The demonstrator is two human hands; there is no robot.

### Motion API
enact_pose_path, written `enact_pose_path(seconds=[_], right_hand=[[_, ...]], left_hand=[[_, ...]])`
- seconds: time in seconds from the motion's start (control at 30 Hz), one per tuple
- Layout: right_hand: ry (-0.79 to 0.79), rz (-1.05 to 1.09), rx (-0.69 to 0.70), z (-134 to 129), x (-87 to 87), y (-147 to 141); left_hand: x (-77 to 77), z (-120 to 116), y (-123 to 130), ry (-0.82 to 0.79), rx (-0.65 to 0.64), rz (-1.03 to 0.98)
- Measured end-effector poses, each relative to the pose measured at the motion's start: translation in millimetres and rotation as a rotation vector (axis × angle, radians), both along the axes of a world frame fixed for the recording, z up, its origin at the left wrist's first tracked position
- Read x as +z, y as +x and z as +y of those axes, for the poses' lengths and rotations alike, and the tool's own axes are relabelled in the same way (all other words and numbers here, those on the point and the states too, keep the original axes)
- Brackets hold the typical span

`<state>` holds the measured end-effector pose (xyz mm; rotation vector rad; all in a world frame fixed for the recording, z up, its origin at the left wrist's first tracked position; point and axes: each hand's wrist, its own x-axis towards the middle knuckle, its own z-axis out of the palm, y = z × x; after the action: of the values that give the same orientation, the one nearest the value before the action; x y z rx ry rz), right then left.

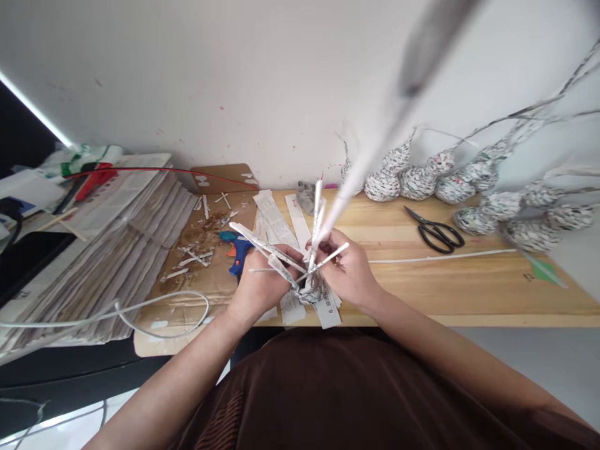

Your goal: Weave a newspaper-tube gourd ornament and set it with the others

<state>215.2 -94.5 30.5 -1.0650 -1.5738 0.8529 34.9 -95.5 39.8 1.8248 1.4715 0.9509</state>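
A small woven paper piece stands near the table's front edge, with several rolled paper sticks rising from it at different angles. My left hand wraps round its left side, fingers closed among the sticks. On the right, my right hand pinches a long paper stick close to the weave. That stick slants up toward the camera and blurs at its upper end. Printed paper strips lie beneath the woven piece. The fingertips of both hands are partly hidden by the sticks.
Black scissors and a long white stick lie right on the wooden table. Woven gourd shapes line the back right. A blue glue gun, cardboard with scraps, a looped white cable and stacked newspapers are left.
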Motion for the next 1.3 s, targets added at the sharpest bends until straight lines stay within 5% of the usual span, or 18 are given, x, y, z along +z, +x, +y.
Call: enact_pose_path(seconds=[0.47, 0.73, 1.07, 1.3], right_hand=[[-0.012, -0.180, 0.043, -11, 6.4, 13], [-0.133, 0.006, 0.135, -18, 6.6, 12], [-0.322, 0.100, -0.024, -29, -5.1, 3], [-0.207, -0.018, 0.008, -35, -8.5, 8]], left_hand=[[-1.5, -2, 5, -0.008, 0.040, -0.060], [6.8, -8, 8, 0.093, -0.036, -0.021], [-9.0, -3, 5, -0.003, -0.017, -0.112], [-2.4, -3, 1, 0.048, -0.124, -0.048]])
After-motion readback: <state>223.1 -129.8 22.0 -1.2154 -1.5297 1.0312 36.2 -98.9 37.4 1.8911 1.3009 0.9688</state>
